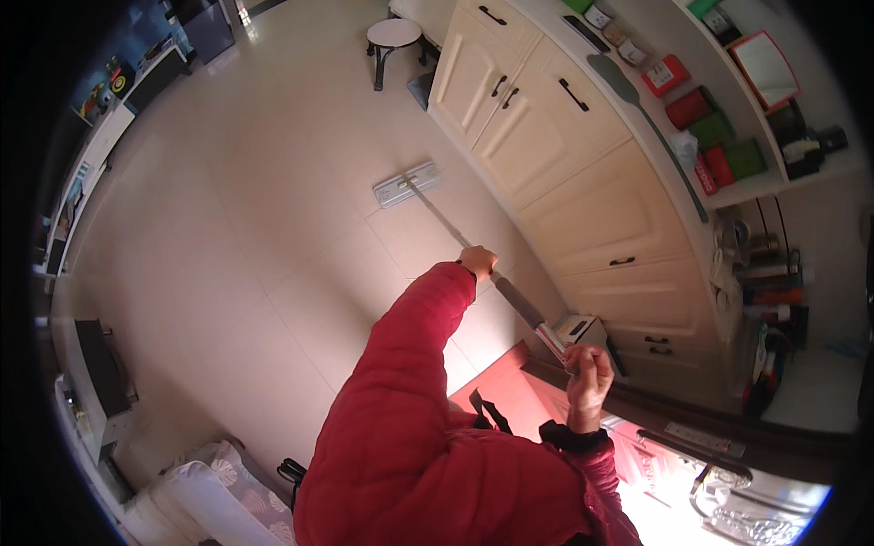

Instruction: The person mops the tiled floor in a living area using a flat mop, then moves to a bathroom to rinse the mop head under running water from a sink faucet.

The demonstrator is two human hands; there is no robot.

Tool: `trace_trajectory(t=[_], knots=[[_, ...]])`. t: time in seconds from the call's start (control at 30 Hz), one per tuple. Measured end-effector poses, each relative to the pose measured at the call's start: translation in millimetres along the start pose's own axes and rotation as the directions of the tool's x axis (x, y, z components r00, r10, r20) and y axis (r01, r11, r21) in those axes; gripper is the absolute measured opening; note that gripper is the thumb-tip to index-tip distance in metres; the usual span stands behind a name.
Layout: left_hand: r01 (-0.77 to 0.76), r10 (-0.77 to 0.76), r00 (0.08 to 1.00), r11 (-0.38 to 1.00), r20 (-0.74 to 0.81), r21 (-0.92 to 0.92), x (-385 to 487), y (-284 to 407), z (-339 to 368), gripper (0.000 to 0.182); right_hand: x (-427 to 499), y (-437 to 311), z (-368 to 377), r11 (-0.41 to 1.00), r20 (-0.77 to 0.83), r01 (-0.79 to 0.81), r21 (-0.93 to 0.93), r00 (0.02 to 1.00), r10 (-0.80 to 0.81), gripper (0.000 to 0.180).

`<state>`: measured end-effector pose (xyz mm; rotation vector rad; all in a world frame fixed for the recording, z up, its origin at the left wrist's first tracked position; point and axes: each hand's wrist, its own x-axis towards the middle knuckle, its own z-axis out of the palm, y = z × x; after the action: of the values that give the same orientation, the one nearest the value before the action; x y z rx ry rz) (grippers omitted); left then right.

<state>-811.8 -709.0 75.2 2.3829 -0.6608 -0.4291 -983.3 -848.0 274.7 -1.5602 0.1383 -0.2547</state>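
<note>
A flat floor mop with a grey rectangular head [390, 194] rests on pale floor tiles [273, 225]. Its metal pole [438, 215] slants from the head up towards me. My left hand [479, 262] grips the pole partway along, just past a dark grey grip sleeve [517, 300]. At the pole's top end, my right hand [588, 379] is closed around the metal tip. Both arms wear red quilted sleeves [410, 355]. The mop head lies a short way from the base of a cream cabinet [556, 130]; its underside is hidden.
A green fly swatter [645, 102] and several tins and boxes lie on the cabinet top. Ahead stands a round stool [394, 34] with dark legs. Low white shelving [102, 143] runs along the left. A cushion with leaf print [249, 484] lies at lower left, an open doorway at lower right.
</note>
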Motion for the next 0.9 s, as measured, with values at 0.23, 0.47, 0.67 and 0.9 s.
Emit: trace_trajectory(t=[0.23, 0.47, 0.67, 0.9], knots=[[0.000, 0.009, 0.991, 0.997, 0.132, -0.071, -12.4, 22.4, 16.6, 0.014, -4.1, -25.5, -11.7, 0.996, -0.091, 0.035, 0.085, 0.995, -0.027, 0.019], [-0.060, 0.167, 0.952, 0.924, 0.258, -0.377, -62.0, 125.6, 54.7, 0.015, -40.3, -104.2, -91.2, 0.997, -0.015, 0.042, -0.072, 0.999, -0.043, 0.016], [-0.233, 0.280, 0.953, 0.921, 0.114, -0.313, -76.0, 148.2, 72.1, 0.013, -47.5, -108.4, -134.1, 0.993, 0.124, 0.121, -0.014, 0.985, -0.118, 0.018], [-0.080, 0.079, 0.997, 0.977, -0.015, -0.198, -68.8, 87.3, 19.1, 0.013, -1.2, -82.4, -94.4, 0.973, 0.186, 0.163, 0.161, 0.964, -0.192, 0.017]])
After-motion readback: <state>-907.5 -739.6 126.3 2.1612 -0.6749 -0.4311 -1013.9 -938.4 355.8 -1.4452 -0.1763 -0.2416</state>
